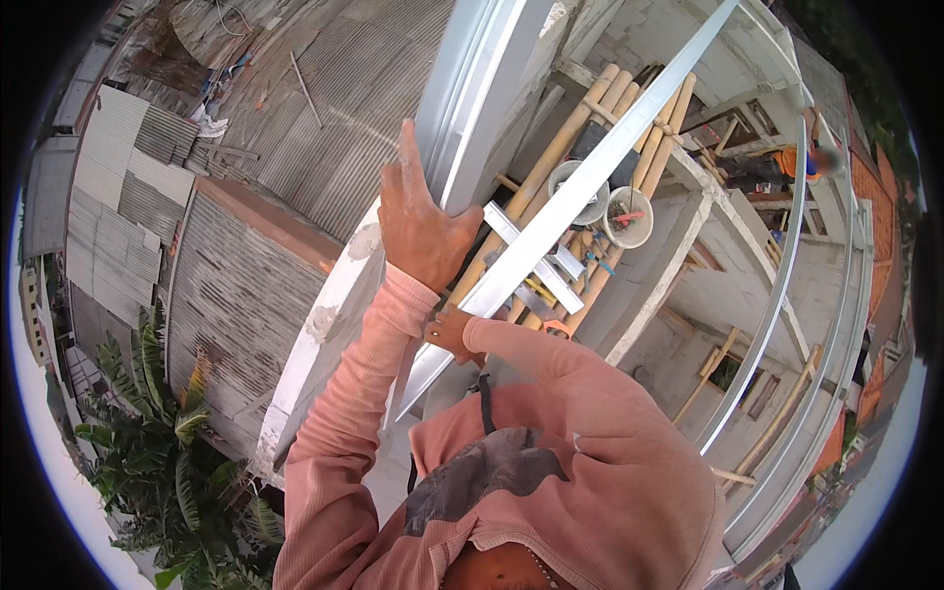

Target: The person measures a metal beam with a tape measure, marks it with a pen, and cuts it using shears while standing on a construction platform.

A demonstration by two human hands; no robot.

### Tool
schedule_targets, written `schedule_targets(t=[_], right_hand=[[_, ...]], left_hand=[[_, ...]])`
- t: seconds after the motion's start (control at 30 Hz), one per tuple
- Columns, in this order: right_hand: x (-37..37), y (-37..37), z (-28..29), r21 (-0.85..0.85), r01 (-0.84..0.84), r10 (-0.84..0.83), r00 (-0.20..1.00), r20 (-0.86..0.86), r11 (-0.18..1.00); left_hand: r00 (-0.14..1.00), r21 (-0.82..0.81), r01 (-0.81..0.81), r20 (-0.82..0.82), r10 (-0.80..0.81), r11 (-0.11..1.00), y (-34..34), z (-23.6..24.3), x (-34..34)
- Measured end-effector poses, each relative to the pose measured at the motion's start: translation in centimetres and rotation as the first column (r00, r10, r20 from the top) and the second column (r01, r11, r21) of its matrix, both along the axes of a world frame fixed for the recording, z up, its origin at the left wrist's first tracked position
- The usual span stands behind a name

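Left hand point(423, 221) had its grip on the lower part of a pale metal channel point(472, 108), index finger laid up along the left edge, thumb over on the right; remaining fingers partly hidden. Channel ran from that hand up past the top of the view, right of the corrugated roofs point(334, 84). Right hand point(452, 331) was just below and right of the left one, at the near end of a long metal strip point(605, 167) slanting up to the right; can't tell if that grip was clenched or just resting, fingers partly out of sight. Under the strip: bamboo poles point(557, 147) carrying short metal pieces point(558, 285), a grey bucket point(595, 213) and, just beside it, a white bucket point(626, 239) with a red-handled tool point(627, 217) in it. Chalky wall top point(313, 339) sat left of the hands, leafy plants point(147, 403) lower left. Co-worker point(787, 162) in orange and blue was well apart at right, one arm up by another long metal profile point(782, 295).
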State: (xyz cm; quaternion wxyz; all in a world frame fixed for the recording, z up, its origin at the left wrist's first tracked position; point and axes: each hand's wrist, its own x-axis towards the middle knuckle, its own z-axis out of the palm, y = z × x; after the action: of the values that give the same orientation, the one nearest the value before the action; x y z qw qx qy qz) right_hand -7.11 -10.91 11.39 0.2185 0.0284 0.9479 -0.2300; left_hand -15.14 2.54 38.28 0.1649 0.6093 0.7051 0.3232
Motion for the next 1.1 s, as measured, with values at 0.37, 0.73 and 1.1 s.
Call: schedule_targets(t=[0.37,0.73,1.1], right_hand=[[-2.0,-1.8,1.5,-0.083,0.011,-0.01,1.0,0.007,0.997],[3.5,4.8,-6.1,0.058,0.166,-0.165,0.986,-0.027,0.984],[7.2,4.2,-8.9,0.095,0.215,-0.204,0.973,-0.112,0.972]], left_hand=[[0.946,-0.606,0.086,-0.198,-0.255,0.79,1.1,-20.1,8.3],[0.87,-0.836,0.205,-0.082,-0.486,0.509,-2.6,-14.4,0.5],[0.774,-0.796,0.542,0.347,-0.53,0.27,-11.9,-16.5,-5.2]])
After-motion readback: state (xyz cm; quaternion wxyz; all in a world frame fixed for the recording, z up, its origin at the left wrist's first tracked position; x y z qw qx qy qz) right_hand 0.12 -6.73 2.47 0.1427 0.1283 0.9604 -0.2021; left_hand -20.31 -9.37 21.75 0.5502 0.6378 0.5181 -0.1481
